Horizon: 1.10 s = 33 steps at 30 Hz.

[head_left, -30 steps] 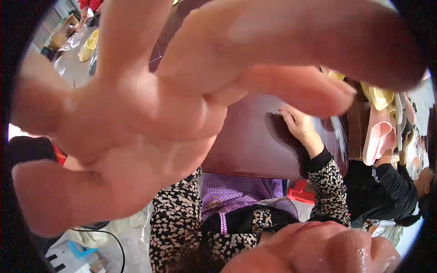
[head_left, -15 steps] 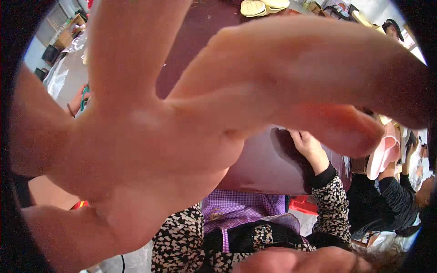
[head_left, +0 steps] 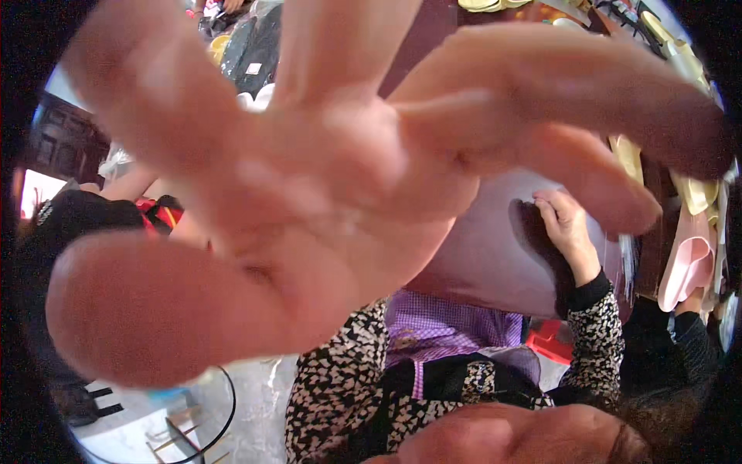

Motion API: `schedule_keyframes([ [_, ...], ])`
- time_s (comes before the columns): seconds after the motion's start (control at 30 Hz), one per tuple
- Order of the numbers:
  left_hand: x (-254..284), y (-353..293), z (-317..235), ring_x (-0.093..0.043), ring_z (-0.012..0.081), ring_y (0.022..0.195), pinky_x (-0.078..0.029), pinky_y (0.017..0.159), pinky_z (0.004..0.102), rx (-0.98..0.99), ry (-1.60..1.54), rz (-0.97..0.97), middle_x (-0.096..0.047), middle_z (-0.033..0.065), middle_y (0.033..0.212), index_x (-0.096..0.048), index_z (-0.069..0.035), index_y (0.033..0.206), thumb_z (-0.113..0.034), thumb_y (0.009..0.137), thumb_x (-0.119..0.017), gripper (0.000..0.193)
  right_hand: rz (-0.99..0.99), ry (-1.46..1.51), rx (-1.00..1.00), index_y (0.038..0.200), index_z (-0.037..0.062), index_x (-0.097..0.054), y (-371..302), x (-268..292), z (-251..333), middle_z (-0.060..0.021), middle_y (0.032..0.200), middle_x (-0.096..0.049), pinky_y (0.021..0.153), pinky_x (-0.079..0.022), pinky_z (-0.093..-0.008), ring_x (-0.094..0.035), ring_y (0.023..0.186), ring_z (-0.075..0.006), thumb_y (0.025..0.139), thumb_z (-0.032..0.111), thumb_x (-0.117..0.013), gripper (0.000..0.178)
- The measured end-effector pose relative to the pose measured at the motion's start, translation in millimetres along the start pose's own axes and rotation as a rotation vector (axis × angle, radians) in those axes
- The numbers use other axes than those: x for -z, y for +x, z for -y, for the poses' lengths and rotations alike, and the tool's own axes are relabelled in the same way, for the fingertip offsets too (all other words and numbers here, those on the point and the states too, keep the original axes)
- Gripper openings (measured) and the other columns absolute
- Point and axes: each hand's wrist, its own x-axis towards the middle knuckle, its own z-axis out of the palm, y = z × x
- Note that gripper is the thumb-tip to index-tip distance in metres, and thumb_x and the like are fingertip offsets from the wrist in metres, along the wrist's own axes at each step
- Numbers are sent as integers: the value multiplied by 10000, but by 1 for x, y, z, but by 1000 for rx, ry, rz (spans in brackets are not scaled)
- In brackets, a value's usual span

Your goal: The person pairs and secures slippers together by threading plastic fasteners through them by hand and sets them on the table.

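Left hand [head_left: 332, 182], bare fingers spread and empty, has shifted toward two o'clock, masking much of the glossy maroon tabletop [head_left: 495, 255]; bare right hand [head_left: 568, 228] curls at three o'clock, contents unclear

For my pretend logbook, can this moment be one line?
left hand: open, palm toward camera; right hand: over dark table; pink shoe: far right

A pale pink slipper [head_left: 677, 284] is seen at the right edge of the worktop [head_left: 495, 240], its rounded opening exposed. Just beyond it, along the same edge, a pale yellow slipper [head_left: 699, 195] is partly shown; whether they touch cannot be told.
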Motion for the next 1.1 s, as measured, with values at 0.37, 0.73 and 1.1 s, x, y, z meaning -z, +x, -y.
schedule_keyframes([
  [0.37,-27,52,23,-431,188,770,-359,641,371,26,-46,173,-501,36,988,-470,-160,1084,-438,958,-439,307,-40,-88,73,909,54,-637,-7,13,-6,-90,822,-670,741,-438,-358,-629,746,-254,817,77,-610,98],
  [0.73,-54,50,27,-442,179,812,-360,672,348,-168,-225,224,-490,23,967,-475,-144,1071,-402,953,-452,285,15,2,81,875,49,-650,-5,14,3,-91,774,-667,679,-465,-378,-590,660,-276,797,86,-641,86],
  [1.1,-52,21,-9,-494,199,898,-408,741,347,-265,-252,249,-509,54,1080,-478,-106,1165,-361,956,-449,331,7,-21,13,878,93,-651,-5,13,-5,-57,759,-663,729,-456,-355,-588,660,-257,817,136,-627,79],
])
